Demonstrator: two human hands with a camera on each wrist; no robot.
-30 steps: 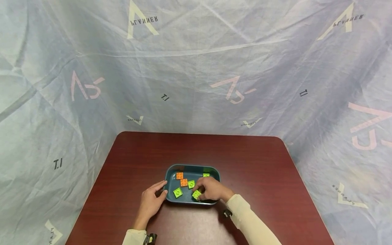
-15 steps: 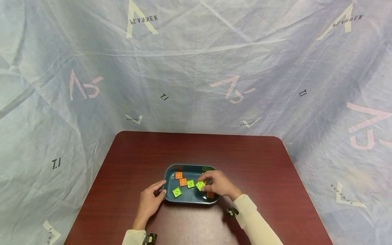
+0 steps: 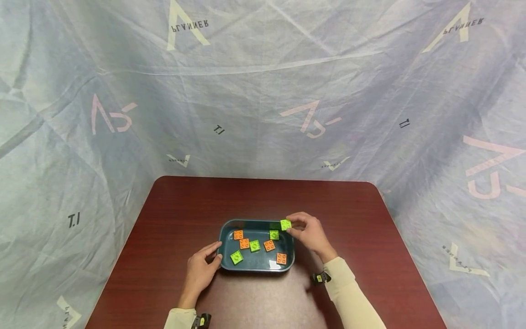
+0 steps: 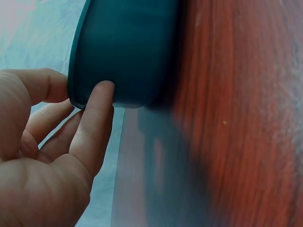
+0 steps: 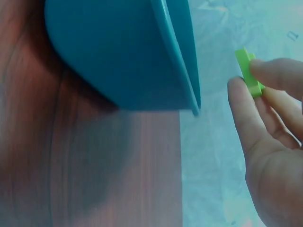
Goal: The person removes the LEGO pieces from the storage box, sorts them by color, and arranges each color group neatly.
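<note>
A lime-green toy brick [image 3: 285,225] is pinched between the thumb and fingertips of my right hand [image 3: 313,234], just above the tray's far right corner. The right wrist view shows the same green brick [image 5: 249,73] side on, apart from the tray wall. At the other end, my left hand [image 3: 201,270] touches the left end of the dark teal tray [image 3: 256,270] with its thumb and fingers. Inside the tray lie three green bricks, one of them [image 3: 236,257] near the front left, and several orange bricks, one [image 3: 281,258] at the front right.
The tray stands on a reddish-brown wooden table [image 3: 197,201]. Grey-white printed sheeting [image 3: 255,100] hangs behind the table and at both sides. In the left wrist view, the tray's outer wall [image 4: 128,52] rises beside the fingers.
My right hand has lifted the green brick from the tray's front right area and carried it up and to the right. Orange bricks formerly covered now show. The left hand stays at the tray's end.
</note>
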